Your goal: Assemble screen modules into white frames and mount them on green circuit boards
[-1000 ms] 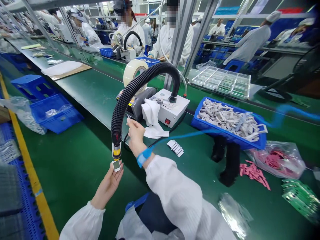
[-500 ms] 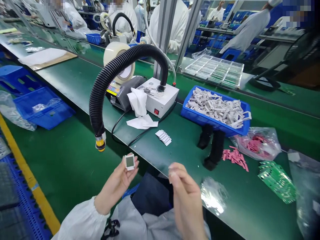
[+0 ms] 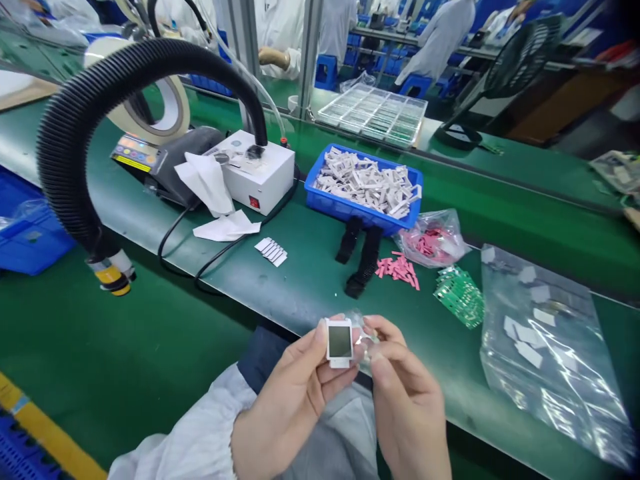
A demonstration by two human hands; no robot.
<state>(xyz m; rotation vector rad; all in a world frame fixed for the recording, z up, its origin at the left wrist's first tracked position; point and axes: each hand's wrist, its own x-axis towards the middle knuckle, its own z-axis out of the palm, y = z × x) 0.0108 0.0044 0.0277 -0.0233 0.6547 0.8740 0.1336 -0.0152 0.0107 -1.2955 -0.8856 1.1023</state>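
My left hand [image 3: 290,393] pinches a small white-framed square module with a dark glassy face [image 3: 340,341] between thumb and fingers. My right hand [image 3: 405,400] is close against it, its fingertips pinching a scrap of clear plastic film [image 3: 366,340] that touches the module's right edge. Black corrugated hose [image 3: 75,113] arcs down to a yellow-banded nozzle [image 3: 113,280], well to the left of both hands. On the green bench, small white cards [image 3: 271,251] lie beyond my hands.
A blue tray of white parts [image 3: 350,208], pink pieces [image 3: 397,270], green circuit boards [image 3: 460,297] and a clear bag of white pieces [image 3: 545,347] lie on the bench. Behind stand a white control box [image 3: 257,175], a tape roll [image 3: 145,93] and a co-worker's arm [image 3: 275,59].
The module has moved away from the nozzle to the middle of my view. My right hand has come in against it with the clear film. The view has turned right.
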